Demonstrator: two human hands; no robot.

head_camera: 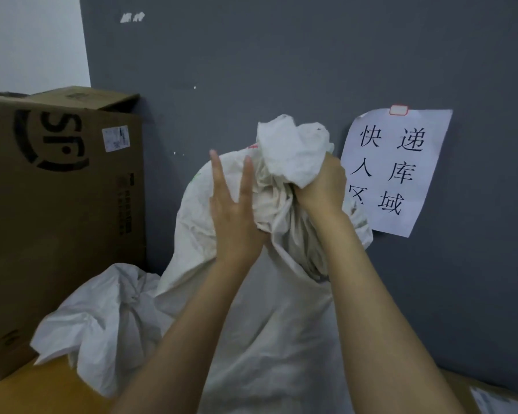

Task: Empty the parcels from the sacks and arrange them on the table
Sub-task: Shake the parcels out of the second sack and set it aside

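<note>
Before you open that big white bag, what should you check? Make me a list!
1. Grip: right hand holds the big sack by its bunched top: ok.
2. Steadying: left hand rests on the sack: ok.
3. Sack mouth open: not ok, bunched shut.
4. Any parcels inside: cannot tell, none show.
5. Is the smaller sack beside it open: not ok, knotted.
6. Room on the orange surface: cannot tell, only a corner shows.

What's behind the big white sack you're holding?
A grey wall and a white paper sign with black writing. The big sack and the right hand, gripping its bunched top, cover the sign's lower left corner. The left hand rests against the sack.
</note>
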